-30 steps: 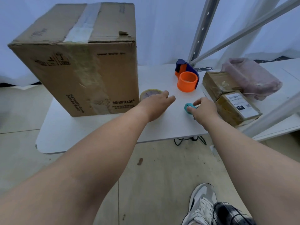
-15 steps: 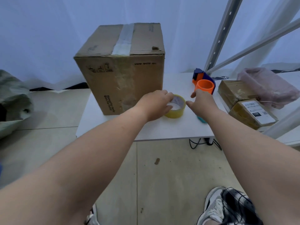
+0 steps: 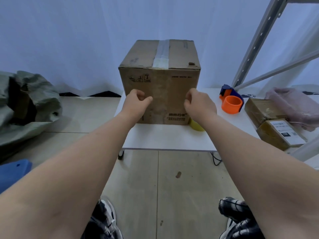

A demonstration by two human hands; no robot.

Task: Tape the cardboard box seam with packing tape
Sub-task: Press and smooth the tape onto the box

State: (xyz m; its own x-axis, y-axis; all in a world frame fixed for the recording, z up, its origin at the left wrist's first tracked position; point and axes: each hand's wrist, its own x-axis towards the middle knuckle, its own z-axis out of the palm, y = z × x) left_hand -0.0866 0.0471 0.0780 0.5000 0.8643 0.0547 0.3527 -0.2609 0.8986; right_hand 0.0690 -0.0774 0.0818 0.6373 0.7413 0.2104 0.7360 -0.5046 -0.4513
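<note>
A brown cardboard box (image 3: pixel 160 94) stands on a white table (image 3: pixel 169 138). A strip of pale tape (image 3: pixel 163 54) runs along its top seam. My left hand (image 3: pixel 136 102) and my right hand (image 3: pixel 198 102) hover in front of the box's front face, a box-width apart. Both have their fingers curled in and nothing visible in them. A yellow roll of packing tape (image 3: pixel 196 125) lies on the table at the box's lower right corner, partly hidden under my right wrist. An orange and blue tape dispenser (image 3: pixel 231 100) sits to the right.
Two small taped parcels (image 3: pixel 264 109) (image 3: pixel 279 133) and a pink bag (image 3: pixel 293 104) lie at the right under a grey metal shelf frame (image 3: pixel 255 45). A green sack (image 3: pixel 25 100) and a blue object (image 3: pixel 13 171) are on the floor at left. A cable (image 3: pixel 215 159) hangs under the table.
Both hands have left the tape roll and risen in front of the box. The roll stays on the table. The view has shifted so the box is now centred.
</note>
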